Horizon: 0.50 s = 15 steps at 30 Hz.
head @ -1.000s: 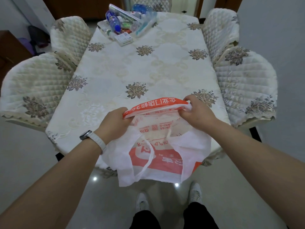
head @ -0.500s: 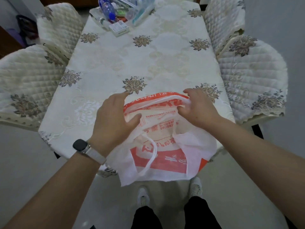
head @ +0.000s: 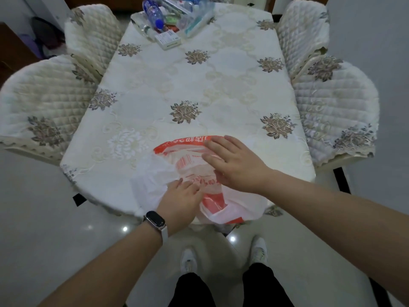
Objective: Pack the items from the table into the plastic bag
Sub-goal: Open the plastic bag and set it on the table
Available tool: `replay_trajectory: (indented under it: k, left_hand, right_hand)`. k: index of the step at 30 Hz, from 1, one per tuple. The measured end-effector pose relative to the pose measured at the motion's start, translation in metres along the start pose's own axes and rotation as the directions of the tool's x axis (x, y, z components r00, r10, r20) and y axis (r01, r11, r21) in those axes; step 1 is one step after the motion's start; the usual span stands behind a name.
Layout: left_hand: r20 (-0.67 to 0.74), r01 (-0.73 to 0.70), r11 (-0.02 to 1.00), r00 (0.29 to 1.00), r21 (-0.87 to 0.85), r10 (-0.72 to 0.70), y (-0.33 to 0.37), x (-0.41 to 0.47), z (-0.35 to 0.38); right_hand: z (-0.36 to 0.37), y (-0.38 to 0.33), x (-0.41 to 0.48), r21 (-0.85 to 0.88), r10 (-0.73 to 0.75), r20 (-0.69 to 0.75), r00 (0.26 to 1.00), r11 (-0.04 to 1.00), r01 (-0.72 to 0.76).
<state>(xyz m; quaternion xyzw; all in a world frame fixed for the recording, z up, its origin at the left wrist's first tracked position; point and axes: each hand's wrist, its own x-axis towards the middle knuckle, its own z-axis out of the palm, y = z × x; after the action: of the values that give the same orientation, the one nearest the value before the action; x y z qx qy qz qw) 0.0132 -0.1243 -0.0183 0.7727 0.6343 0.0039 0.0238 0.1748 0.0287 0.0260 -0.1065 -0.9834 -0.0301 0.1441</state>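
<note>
Soft even light, floor [head: 44,218] glints, edges bowed.

Flat white-orange plastic bag [head: 190,162], items [head: 169,38] far

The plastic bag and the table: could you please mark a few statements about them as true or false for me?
1. The plastic bag lies at the near edge of the table, partly hanging over it. True.
2. The right hand grips a bottle. False: it lies flat on the bag's orange rim, fingers straight.
3. The water bottle is already in the bag. False: it lies among the items at the table's far end.
4. The left hand rests on the bag. True.
5. The left wrist is bare. False: it wears a watch.
</note>
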Motion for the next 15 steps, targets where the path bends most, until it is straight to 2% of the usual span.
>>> replay_trajectory:
  k: [3,5,7,10,15]
  left_hand:
    - [-0.202,-0.044,0.998,0.979,-0.040,0.035,-0.015,-0.002,-0.004]
    - [-0.247,-0.057,0.998,0.968,-0.034,0.047,-0.024,-0.002,-0.011]
    - [-0.234,-0.058,0.998,0.971,-0.016,0.052,-0.034,-0.004,-0.014]
    - [-0.166,-0.048,0.997,0.985,-0.055,0.038,-0.051,-0.006,-0.014]
    - [-0.162,-0.044,0.990,0.987,-0.134,0.022,-0.068,-0.004,-0.001]
  right_hand:
    - [0.012,-0.002,0.025,-0.016,-0.147,0.052,0.988,0.989,0.148]
    - [0.025,-0.001,0.040,-0.029,-0.259,0.094,0.961,0.964,0.263]
    - [0.039,0.005,0.054,-0.058,-0.294,0.213,0.932,0.948,0.313]
    - [0.055,0.024,0.076,-0.138,-0.174,0.347,0.922,0.962,0.234]
    - [0.088,0.058,0.100,-0.190,-0.006,0.433,0.901,0.977,0.097]
